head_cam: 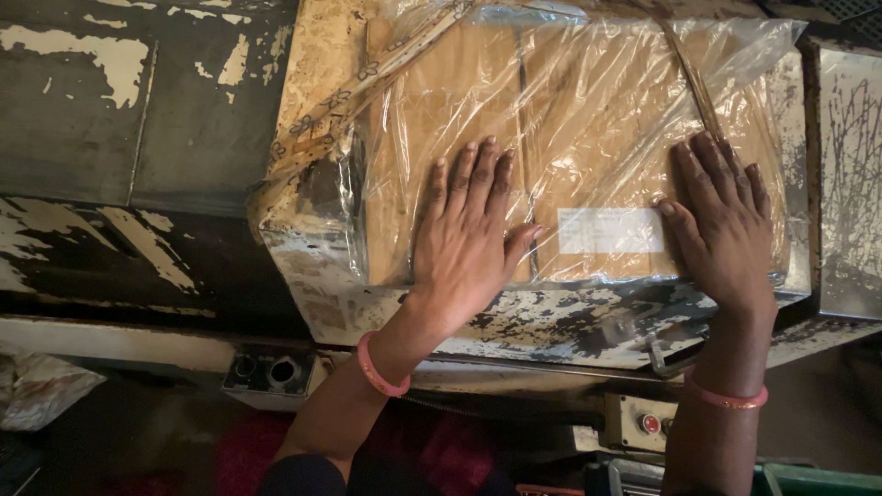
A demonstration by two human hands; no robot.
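both hands are lying flat, palms down and fingers stretched out, on a brown cardboard package wrapped in clear plastic film. the left hand is pressing on the middle of the package, released and gripping nothing, its thumb pointing toward a white label stuck under the film. the right hand is resting just beside the other end of that label, near the package's right edge, likewise released with nothing grasped. the package is sitting on a worn metal worktop with flaking pale paint. the film is bunching in wrinkled folds at the left end of the package. each wrist is wearing a pink bangle. below the worktop's front edge, a small box with a red button is showing near the right forearm.
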